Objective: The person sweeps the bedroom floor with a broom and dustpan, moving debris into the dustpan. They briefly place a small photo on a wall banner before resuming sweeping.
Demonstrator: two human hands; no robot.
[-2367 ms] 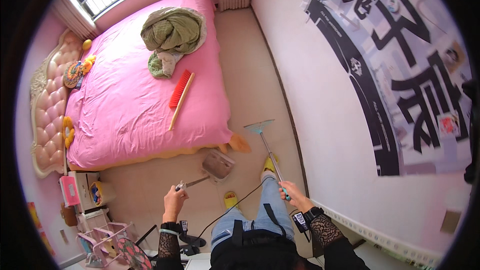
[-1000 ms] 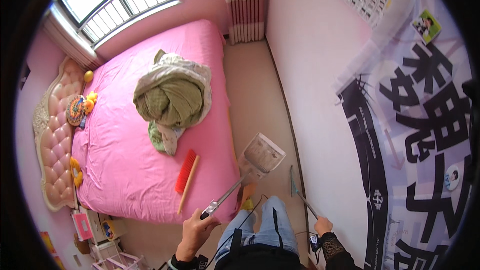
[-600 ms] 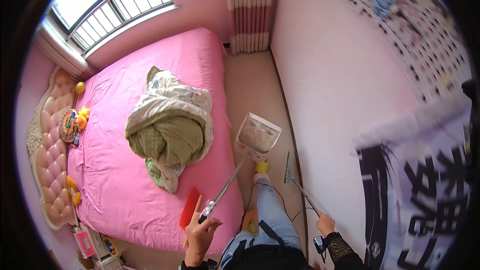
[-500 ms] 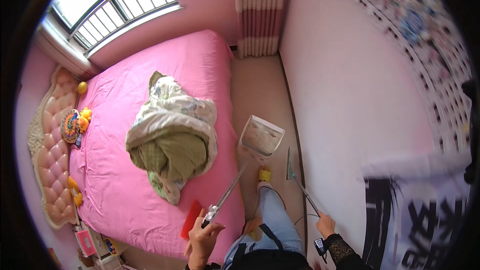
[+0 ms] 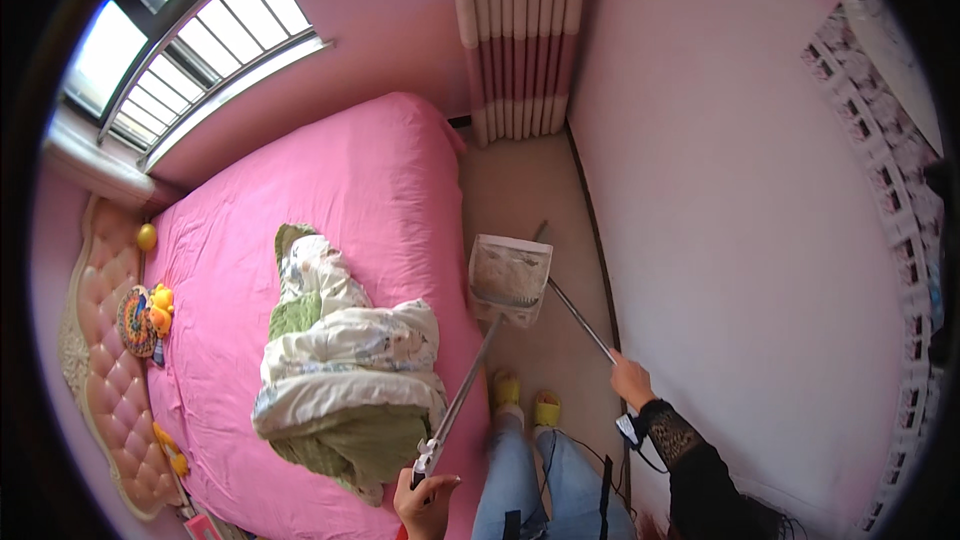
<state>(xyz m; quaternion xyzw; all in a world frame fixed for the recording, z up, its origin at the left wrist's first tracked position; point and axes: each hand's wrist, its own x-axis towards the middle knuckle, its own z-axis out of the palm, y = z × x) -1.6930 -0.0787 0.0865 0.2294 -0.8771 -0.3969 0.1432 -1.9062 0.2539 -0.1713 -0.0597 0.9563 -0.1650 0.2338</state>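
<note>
My left hand [image 5: 425, 506], low in the picture beside the bed edge, is wrapped round the grip of a long-handled dustpan [image 5: 512, 273]. The white pan has grey dust and debris in it and hangs over the strip of floor, tilted toward me. My right hand [image 5: 632, 381] grips the pole [image 5: 583, 321] of a long-handled tool. Most of its head is hidden behind the pan; only a dark greenish end [image 5: 541, 231] shows beyond it. A small bit of red shows below my left hand at the lower edge.
A pink-covered bed [image 5: 350, 165] with a crumpled green and white quilt [image 5: 350, 355] fills the left. The pink wall [image 5: 730, 210] bounds the narrow floor [image 5: 515, 180] on the right. A curtain [image 5: 520, 40] hangs at the far end. My yellow slippers [image 5: 547, 408] stand on the floor.
The right-hand tool has swung left and away from me, its head passing behind the dustpan. The red brush near my left hand has nearly left the view. Both feet now show.
</note>
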